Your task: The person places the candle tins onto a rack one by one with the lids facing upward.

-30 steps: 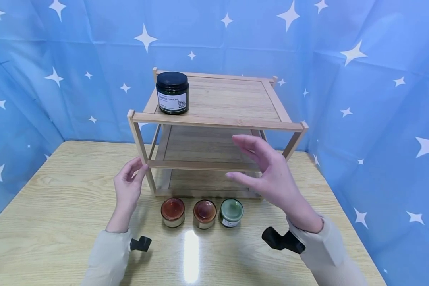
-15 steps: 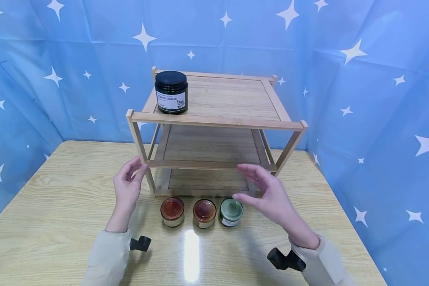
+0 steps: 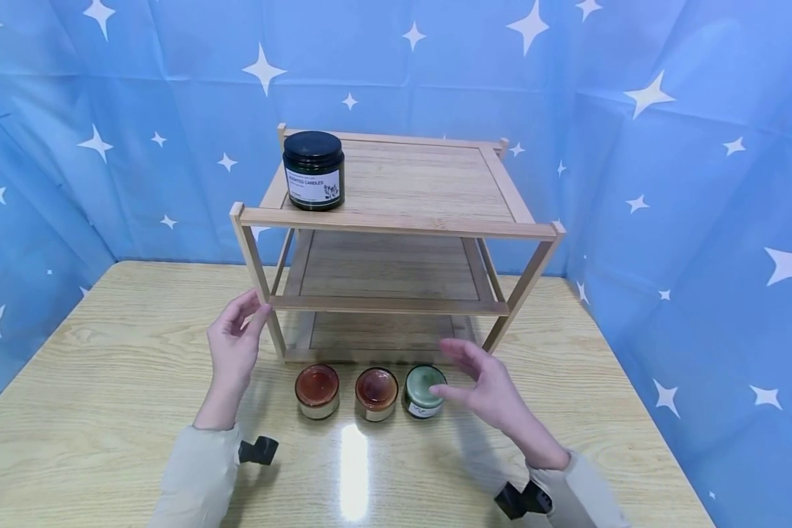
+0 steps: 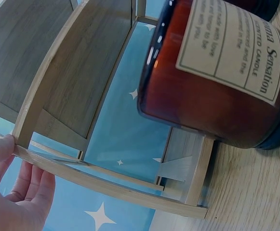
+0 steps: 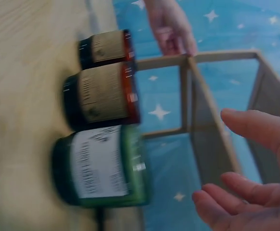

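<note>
My left hand pinches the front left post of a three-tier wooden shelf rack at middle-shelf height. In the left wrist view its thumb and fingers lie on either side of the wood. My right hand hovers beside a green candle jar, fingers and thumb spread apart; the right wrist view shows a gap between them and the jar. Two reddish-brown candle jars, the left one and the middle one, stand left of the green jar in a row before the rack.
A dark candle jar with a black lid and white label stands on the left of the rack's top shelf. The wood-grain table extends to both sides. A blue star-patterned curtain hangs behind and on the sides.
My right hand has come down from in front of the middle shelf to the green candle jar's right side. My left hand keeps its grip on the rack. The jars stay put.
</note>
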`<state>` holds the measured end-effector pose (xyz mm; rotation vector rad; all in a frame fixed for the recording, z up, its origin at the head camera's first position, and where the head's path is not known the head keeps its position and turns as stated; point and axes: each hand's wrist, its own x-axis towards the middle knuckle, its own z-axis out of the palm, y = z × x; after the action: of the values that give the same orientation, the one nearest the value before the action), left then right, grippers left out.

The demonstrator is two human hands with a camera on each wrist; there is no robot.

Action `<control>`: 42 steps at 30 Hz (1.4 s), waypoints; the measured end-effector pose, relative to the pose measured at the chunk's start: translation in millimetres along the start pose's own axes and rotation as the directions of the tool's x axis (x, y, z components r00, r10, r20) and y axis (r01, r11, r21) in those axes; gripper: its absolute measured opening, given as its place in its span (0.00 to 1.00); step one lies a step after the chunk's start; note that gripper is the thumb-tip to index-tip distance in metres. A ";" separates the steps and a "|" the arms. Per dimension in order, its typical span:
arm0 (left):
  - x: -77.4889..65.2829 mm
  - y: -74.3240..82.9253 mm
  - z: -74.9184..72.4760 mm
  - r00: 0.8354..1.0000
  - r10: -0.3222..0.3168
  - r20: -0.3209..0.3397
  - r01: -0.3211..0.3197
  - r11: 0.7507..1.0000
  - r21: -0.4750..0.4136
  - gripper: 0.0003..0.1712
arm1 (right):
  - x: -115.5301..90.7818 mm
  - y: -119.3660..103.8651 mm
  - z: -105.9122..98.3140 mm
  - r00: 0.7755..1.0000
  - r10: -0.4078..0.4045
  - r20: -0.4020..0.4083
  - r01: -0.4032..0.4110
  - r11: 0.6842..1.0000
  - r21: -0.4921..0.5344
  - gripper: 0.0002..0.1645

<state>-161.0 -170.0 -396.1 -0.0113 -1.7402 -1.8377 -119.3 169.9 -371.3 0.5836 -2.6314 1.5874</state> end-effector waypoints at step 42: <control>0.7 -1.6 -0.3 1.000 0.007 -0.008 -0.007 1.000 -0.019 0.13 | 0.9 46.1 26.3 0.997 0.068 0.027 -0.065 0.993 -0.099 0.41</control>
<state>-162.0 -170.6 -397.4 -0.0186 -1.7149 -1.8472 -130.2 166.3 -423.1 0.5248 -2.7602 1.4663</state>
